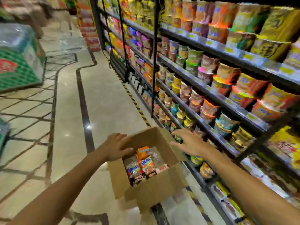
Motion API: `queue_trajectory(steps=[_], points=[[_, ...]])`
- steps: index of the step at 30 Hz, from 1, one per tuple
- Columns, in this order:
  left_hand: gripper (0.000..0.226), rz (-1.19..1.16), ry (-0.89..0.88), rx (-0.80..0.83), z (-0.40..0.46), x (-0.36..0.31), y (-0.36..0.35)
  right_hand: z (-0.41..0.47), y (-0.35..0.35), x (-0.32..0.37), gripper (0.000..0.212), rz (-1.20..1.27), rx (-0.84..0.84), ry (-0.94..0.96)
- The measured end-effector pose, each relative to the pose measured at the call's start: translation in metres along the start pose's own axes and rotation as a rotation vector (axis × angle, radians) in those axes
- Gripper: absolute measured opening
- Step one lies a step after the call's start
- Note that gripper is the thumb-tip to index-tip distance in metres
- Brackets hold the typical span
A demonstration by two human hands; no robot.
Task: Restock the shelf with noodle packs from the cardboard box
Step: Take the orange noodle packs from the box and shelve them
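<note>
An open cardboard box (155, 189) stands on the floor beside the shelf (211, 95). Inside it lie several orange and red noodle packs (144, 163). My left hand (116, 146) reaches over the box's left rim with fingers spread, holding nothing. My right hand (188, 142) hovers above the box's right rim, fingers straight and spread, empty. The shelf on the right carries rows of cup noodles and packs on several levels.
A polished tiled aisle (100, 103) runs ahead on the left of the shelf, with a yellow-black hazard strip (134, 101) along the shelf's base. A green wrapped pallet of goods (17, 59) stands at the far left. More stacked goods close the aisle's far end.
</note>
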State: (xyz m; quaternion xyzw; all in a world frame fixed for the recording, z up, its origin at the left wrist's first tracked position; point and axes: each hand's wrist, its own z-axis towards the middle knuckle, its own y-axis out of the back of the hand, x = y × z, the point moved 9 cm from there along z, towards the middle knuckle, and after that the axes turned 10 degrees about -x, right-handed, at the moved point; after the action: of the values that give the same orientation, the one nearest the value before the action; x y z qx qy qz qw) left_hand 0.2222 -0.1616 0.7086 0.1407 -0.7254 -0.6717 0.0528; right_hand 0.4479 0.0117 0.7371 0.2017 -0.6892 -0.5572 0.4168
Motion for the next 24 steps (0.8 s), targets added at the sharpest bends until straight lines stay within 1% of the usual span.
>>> queue_trajectory(steps=[3, 4, 5, 6, 7, 10, 11, 14, 15, 20, 24], points=[[0.133, 0.003, 0.018, 0.032, -0.015, 0.033, -0.018, 0.021, -0.035, 0.027, 0.071, 0.022, 0.074, -0.009], [0.126, -0.002, 0.038, 0.035, -0.018, 0.042, -0.023, 0.029, -0.046, 0.034, 0.073, 0.023, 0.101, -0.011], [0.113, -0.009, 0.06, 0.029, -0.02, 0.052, -0.027, 0.036, -0.056, 0.041, 0.073, 0.017, 0.123, -0.007], [0.101, -0.019, 0.08, 0.025, -0.02, 0.06, -0.031, 0.043, -0.066, 0.046, 0.07, 0.006, 0.141, -0.001], [0.096, -0.037, 0.098, 0.027, -0.019, 0.067, -0.037, 0.049, -0.075, 0.05, 0.067, -0.004, 0.151, 0.006], [0.099, -0.083, 0.114, 0.052, -0.012, 0.078, -0.058, 0.065, -0.097, 0.053, 0.062, -0.017, 0.179, 0.011], [0.096, -0.106, 0.121, 0.063, -0.008, 0.08, -0.064, 0.07, -0.102, 0.053, 0.06, -0.011, 0.191, 0.012], [0.069, -0.138, 0.13, 0.093, 0.012, 0.083, -0.083, 0.089, -0.119, 0.045, 0.057, 0.018, 0.223, 0.008], [0.065, -0.148, 0.124, 0.103, 0.021, 0.082, -0.088, 0.096, -0.125, 0.039, 0.058, 0.03, 0.234, 0.001], [0.063, -0.204, 0.159, 0.18, 0.082, 0.088, -0.115, 0.157, -0.156, 0.001, 0.062, 0.067, 0.294, -0.041], [0.06, -0.2, 0.196, 0.182, 0.138, 0.092, -0.133, 0.219, -0.183, -0.033, 0.059, 0.083, 0.347, -0.041]])
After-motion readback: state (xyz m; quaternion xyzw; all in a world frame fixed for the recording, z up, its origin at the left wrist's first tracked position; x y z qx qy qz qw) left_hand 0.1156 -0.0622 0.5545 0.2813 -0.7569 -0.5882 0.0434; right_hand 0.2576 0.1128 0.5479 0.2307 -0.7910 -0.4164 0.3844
